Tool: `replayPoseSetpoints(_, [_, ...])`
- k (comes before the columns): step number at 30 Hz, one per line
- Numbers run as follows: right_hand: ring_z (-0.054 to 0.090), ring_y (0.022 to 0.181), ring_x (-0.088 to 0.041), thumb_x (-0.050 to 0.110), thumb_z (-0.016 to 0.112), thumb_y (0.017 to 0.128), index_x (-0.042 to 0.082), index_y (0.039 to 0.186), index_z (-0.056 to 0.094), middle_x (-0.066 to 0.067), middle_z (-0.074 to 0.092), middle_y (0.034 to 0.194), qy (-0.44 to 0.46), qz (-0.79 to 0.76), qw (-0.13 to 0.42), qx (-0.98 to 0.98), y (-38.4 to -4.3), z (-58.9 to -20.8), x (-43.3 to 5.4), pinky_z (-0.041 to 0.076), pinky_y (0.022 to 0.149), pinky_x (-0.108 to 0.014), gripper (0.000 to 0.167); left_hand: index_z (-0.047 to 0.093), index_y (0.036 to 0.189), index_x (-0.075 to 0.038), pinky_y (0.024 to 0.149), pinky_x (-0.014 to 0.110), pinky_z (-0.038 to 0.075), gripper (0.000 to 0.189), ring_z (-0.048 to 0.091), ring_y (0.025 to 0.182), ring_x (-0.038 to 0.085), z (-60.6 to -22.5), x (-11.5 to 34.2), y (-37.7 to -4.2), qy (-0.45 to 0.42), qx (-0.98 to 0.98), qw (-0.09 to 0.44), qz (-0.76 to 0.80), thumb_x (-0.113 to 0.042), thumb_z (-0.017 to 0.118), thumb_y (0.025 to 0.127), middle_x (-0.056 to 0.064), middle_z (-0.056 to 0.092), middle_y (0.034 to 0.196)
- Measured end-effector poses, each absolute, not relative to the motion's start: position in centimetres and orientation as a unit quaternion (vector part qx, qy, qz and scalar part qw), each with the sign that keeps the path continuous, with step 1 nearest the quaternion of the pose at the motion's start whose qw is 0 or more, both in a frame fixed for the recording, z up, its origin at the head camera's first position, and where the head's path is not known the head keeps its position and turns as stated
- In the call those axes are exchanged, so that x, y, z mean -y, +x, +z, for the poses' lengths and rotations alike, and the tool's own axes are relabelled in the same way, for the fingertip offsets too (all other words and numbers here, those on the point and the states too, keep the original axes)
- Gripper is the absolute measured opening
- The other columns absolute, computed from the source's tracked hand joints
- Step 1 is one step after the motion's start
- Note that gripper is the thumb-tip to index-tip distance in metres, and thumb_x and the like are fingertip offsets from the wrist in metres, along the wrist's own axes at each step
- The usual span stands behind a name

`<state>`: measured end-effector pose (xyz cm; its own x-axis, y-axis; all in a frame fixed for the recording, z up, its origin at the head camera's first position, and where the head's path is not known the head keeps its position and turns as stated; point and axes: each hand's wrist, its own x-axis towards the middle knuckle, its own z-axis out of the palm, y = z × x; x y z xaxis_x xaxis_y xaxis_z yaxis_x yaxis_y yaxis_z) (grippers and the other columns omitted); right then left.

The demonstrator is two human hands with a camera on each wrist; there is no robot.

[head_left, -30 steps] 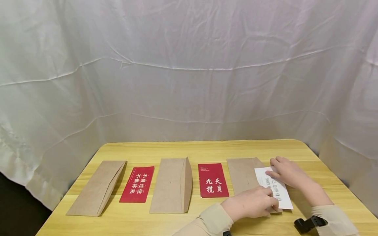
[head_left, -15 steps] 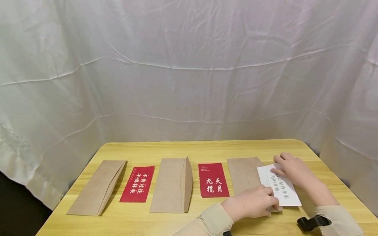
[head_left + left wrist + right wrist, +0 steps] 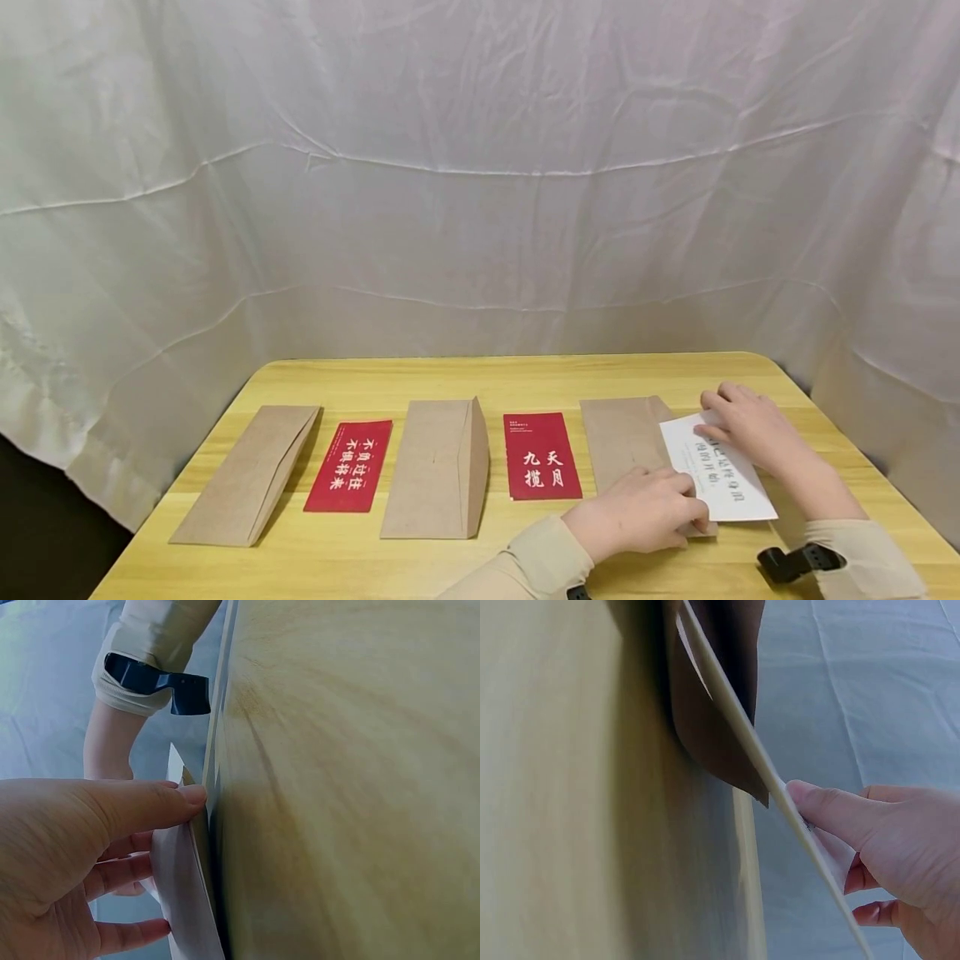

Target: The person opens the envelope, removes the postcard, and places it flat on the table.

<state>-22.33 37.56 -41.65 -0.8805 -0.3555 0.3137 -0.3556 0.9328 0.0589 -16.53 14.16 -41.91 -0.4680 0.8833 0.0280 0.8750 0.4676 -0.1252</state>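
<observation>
At the right of the table, my left hand [image 3: 637, 512] holds the near end of a brown paper envelope [image 3: 622, 437]. In the left wrist view, its thumb [image 3: 161, 804] lies on one side and the fingers on the other. A white card with printed characters [image 3: 722, 479] sticks out from the envelope's right side, tilted. My right hand [image 3: 757, 429] pinches the card near its far edge. The right wrist view has the card's edge [image 3: 780, 799] running up to the envelope's raised flap [image 3: 716, 742]. How much card lies inside the envelope is hidden.
Further left on the wooden table [image 3: 480, 575] lie a red card [image 3: 543, 457], a second brown envelope [image 3: 427, 471], another red card [image 3: 348, 467] and a third envelope [image 3: 243, 475]. Pale curtains [image 3: 480, 250] hang behind and beside the table.
My right hand has moved right and slightly away, taking the white card with it. The card has turned, and more of its print shows. My left hand has stayed in place.
</observation>
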Motion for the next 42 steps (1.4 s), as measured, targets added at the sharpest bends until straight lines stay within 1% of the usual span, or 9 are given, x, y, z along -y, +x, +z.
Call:
replayPoseSetpoints(7, [0.041,0.072,-0.016,0.028,0.077,0.082,0.013,0.096,0.059,-0.001,0.048,0.084,0.181,-0.001,0.166,0.969,-22.4,-41.4,-38.0,0.030,0.061,-0.031,0.027,0.061,0.111,-0.049,0.079,0.014,0.039,0.026,0.043,0.105,-0.008,-41.8,-14.2,-16.5,-0.510,0.858,0.038,0.044,-0.051,0.068,0.085,-0.026,0.049,0.109])
replayPoseSetpoints(14, [0.043,0.072,-0.018,0.026,0.077,0.081,0.012,0.097,0.060,-0.002,0.049,0.084,0.180,0.000,0.179,0.967,-22.4,-41.2,-38.4,0.029,0.061,-0.031,0.028,0.062,0.110,-0.048,0.079,0.013,0.039,0.026,0.043,0.107,-0.008,-41.8,-14.2,-16.5,-0.509,0.859,0.035,0.038,-0.050,0.068,0.086,-0.025,0.048,0.108])
replayPoseSetpoints(20, [0.044,0.072,-0.017,0.023,0.078,0.079,0.013,0.096,0.059,-0.002,0.050,0.084,0.177,-0.002,0.195,0.965,-22.3,-41.0,-38.9,0.030,0.061,-0.032,0.027,0.062,0.110,-0.048,0.079,0.010,0.040,0.025,0.045,0.109,-0.008,-41.9,-14.1,-16.5,-0.515,0.855,0.047,0.035,-0.050,0.069,0.085,-0.026,0.049,0.110])
replayPoseSetpoints(26, [0.044,0.070,-0.016,0.021,0.078,0.078,0.014,0.096,0.060,-0.001,0.051,0.083,0.181,-0.002,0.212,0.960,-22.3,-41.0,-39.4,0.033,0.060,-0.035,0.027,0.060,0.107,-0.046,0.073,0.010,0.039,0.023,0.045,0.107,-0.008,-41.9,-14.1,-16.4,-0.515,0.855,0.054,0.031,-0.049,0.069,0.085,-0.025,0.048,0.108])
replayPoseSetpoints(29, [0.044,0.069,-0.015,0.021,0.079,0.078,0.014,0.096,0.059,-0.001,0.050,0.082,0.184,-0.003,0.216,0.959,-22.4,-41.1,-39.7,0.033,0.059,-0.034,0.028,0.059,0.106,-0.046,0.070,0.009,0.038,0.024,0.045,0.107,-0.008,-41.9,-14.1,-16.5,-0.517,0.854,0.058,0.031,-0.049,0.069,0.085,-0.025,0.048,0.108])
replayPoseSetpoints(34, [0.044,0.069,-0.016,0.020,0.078,0.078,0.015,0.094,0.057,-0.001,0.050,0.082,0.179,0.000,0.217,0.959,-22.3,-41.1,-40.1,0.034,0.059,-0.034,0.027,0.059,0.106,-0.046,0.071,0.009,0.038,0.023,0.045,0.107,-0.008,-41.9,-14.1,-16.5,-0.516,0.854,0.060,0.033,-0.050,0.069,0.085,-0.025,0.048,0.109])
replayPoseSetpoints(37, [0.044,0.068,-0.016,0.019,0.079,0.077,0.015,0.092,0.057,-0.001,0.049,0.080,0.176,-0.002,0.228,0.958,-22.3,-41.1,-40.5,0.035,0.059,-0.035,0.027,0.059,0.105,-0.046,0.072,0.009,0.038,0.023,0.044,0.109,-0.008,-41.9,-14.1,-16.5,-0.516,0.854,0.059,0.030,-0.050,0.069,0.085,-0.025,0.048,0.110])
replayPoseSetpoints(42, [0.043,0.067,-0.015,0.019,0.080,0.074,0.016,0.092,0.057,0.000,0.048,0.079,0.176,-0.007,0.243,0.954,-22.3,-41.4,-41.4,0.034,0.059,-0.035,0.029,0.059,0.106,-0.046,0.071,0.010,0.038,0.023,0.044,0.110,-0.008,-41.9,-14.1,-16.4,-0.514,0.855,0.054,0.029,-0.050,0.069,0.085,-0.025,0.047,0.107])
